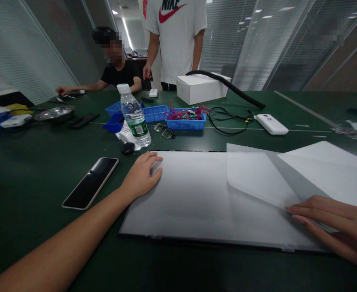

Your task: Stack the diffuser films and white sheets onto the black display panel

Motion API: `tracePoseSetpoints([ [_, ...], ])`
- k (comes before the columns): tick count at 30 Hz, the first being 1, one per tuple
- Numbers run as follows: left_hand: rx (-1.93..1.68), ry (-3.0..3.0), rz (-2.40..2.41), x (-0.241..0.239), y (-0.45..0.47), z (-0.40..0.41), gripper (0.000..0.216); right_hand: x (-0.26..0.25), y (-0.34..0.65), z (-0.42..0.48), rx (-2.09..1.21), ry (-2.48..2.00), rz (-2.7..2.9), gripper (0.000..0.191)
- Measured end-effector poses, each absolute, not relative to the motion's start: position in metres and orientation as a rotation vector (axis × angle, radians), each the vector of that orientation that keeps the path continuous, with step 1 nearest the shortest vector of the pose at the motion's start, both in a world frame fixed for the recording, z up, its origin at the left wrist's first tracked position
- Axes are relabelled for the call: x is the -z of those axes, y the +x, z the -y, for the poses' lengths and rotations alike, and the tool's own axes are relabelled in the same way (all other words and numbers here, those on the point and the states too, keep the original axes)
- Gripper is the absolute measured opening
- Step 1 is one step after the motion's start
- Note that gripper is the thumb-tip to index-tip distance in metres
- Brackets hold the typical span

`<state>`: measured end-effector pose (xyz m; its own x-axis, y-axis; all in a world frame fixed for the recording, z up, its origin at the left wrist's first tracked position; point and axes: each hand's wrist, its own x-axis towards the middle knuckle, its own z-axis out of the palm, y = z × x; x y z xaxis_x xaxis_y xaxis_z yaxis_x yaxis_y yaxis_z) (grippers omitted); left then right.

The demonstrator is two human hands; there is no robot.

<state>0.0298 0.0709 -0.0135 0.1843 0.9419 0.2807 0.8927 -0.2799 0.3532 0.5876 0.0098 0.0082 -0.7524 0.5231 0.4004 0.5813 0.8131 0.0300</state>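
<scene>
A flat white panel (190, 194) with a thin dark border lies on the table in front of me. My left hand (143, 173) rests on its far left corner, thumb and fingers apart. Over the panel's right side a thin translucent white sheet (251, 170) is partly lifted and bent over. My right hand (336, 227) pinches the edge of this sheet near the panel's right end, fingers pressed together. Behind it, more white sheet (327, 162) spreads to the right; whether it is the same piece I cannot tell.
Left of the panel lies a smartphone (91, 182). Behind it stand a water bottle (134, 117), a black mouse (127, 148), glasses (167, 133), a blue bin (186, 121) of red wires, a white box (193, 90) and a white power bank (271, 124). Two people are across the table.
</scene>
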Motion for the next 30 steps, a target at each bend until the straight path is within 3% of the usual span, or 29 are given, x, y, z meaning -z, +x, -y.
tracePoseSetpoints([
  [30,-0.678,2.322,-1.823,0.0122,0.0315,-0.0699,0.045,-0.012,0.584,-0.0122,0.121,-0.86,2.58,0.026],
])
